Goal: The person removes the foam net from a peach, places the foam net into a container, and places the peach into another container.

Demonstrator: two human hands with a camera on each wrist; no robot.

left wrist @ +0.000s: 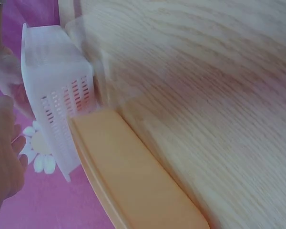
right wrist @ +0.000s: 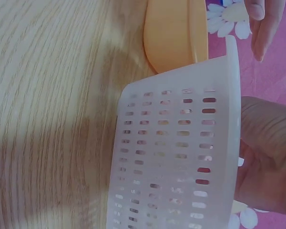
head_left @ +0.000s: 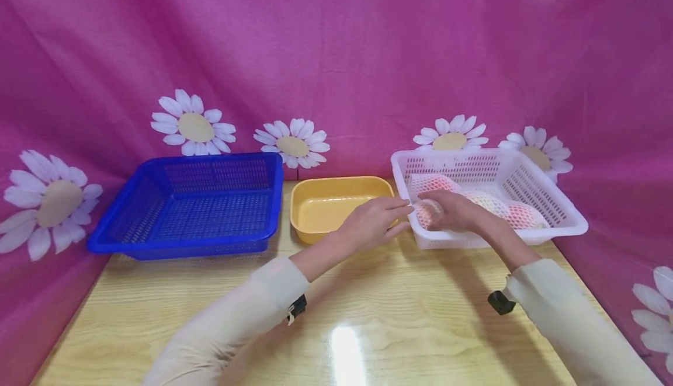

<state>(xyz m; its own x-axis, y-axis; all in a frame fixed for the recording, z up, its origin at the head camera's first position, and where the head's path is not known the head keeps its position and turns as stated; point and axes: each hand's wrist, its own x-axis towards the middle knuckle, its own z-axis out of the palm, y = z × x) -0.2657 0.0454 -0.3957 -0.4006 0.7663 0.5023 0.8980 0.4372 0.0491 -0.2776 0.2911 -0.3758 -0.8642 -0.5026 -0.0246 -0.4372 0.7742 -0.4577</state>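
In the head view, my right hand [head_left: 453,211] reaches over the near rim of the white basket [head_left: 568,222]. It grips a round fruit in a foam net [head_left: 428,213] at the basket's left end. Other net-wrapped pieces lie in the basket: one with a pink net [head_left: 435,183] behind, and another pink-netted one [head_left: 523,216] to the right. A paler netted piece [head_left: 489,202] sits between them. My left hand [head_left: 370,222] hovers over the right end of the yellow tub [head_left: 310,237], fingers extended toward the white basket's left rim, holding nothing.
A blue basket [head_left: 184,251] stands at the left of the wooden table [head_left: 399,327]. The yellow tub sits between the two baskets, close to the white one. A pink cloth with daisies [head_left: 336,53] hangs behind and along the sides.
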